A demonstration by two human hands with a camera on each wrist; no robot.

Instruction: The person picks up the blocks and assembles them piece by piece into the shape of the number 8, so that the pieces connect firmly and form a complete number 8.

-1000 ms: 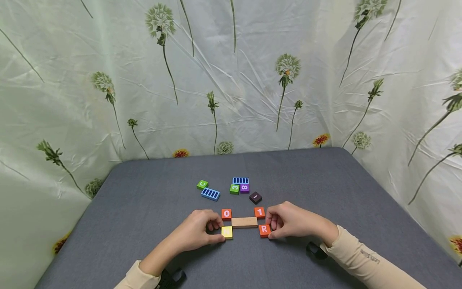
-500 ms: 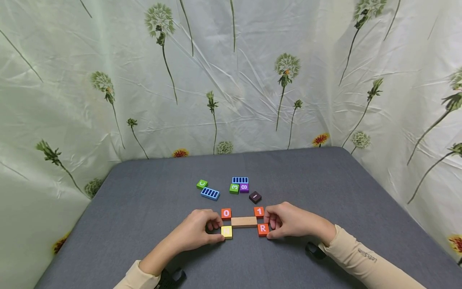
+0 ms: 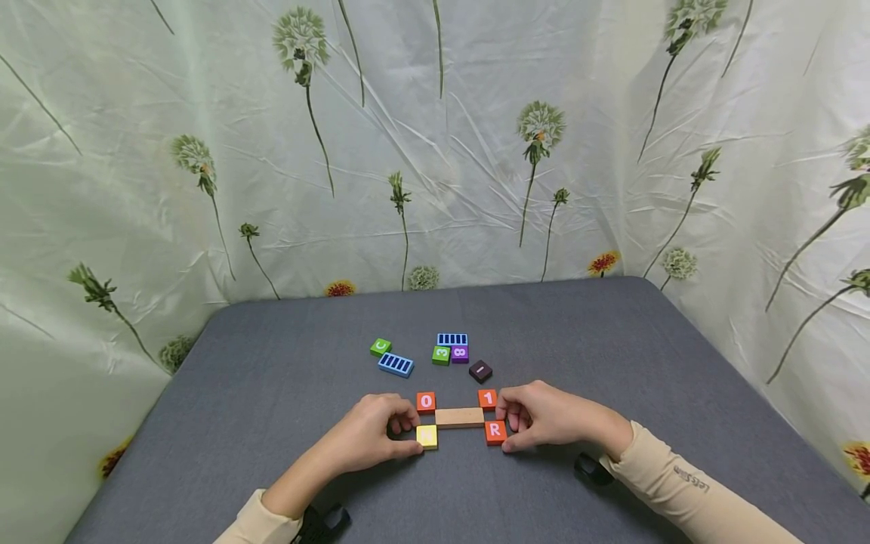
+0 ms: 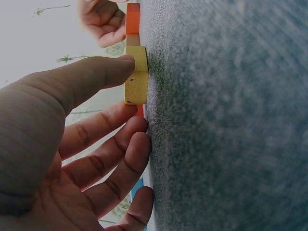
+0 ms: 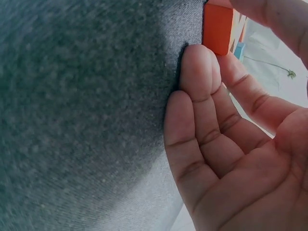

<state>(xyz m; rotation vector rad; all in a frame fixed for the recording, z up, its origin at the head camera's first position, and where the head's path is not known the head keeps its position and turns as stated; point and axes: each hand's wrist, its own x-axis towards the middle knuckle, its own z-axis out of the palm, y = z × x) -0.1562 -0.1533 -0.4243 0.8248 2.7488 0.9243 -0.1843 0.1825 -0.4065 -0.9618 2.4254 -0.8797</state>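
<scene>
In the head view a plain wooden bar point(image 3: 459, 418) lies flat on the table among several square blocks. My left hand point(image 3: 372, 432) pinches the yellow block point(image 3: 427, 437) at the bar's near left corner. The left wrist view shows the thumb on one side of that yellow block point(image 4: 136, 86) and the index finger on the other. At the near right corner, the red R block point(image 3: 495, 433) is between the thumb and index finger of my right hand point(image 3: 553, 419). Beyond the bar's ends sit a red 0 block point(image 3: 425, 403) and a red 1 block point(image 3: 487, 399).
Farther back lie a dark block point(image 3: 480, 372), a green 3 block point(image 3: 441, 355) and a purple 8 block point(image 3: 460, 353) against a blue slotted block point(image 3: 452, 339). Left of them are a green C block point(image 3: 381, 347) and another blue slotted block point(image 3: 396, 365). A flowered curtain point(image 3: 435, 151) hangs behind.
My right hand has moved slightly left, sliding the red R block closer to the wooden bar's right end. The left hand and yellow block have stayed in place.
</scene>
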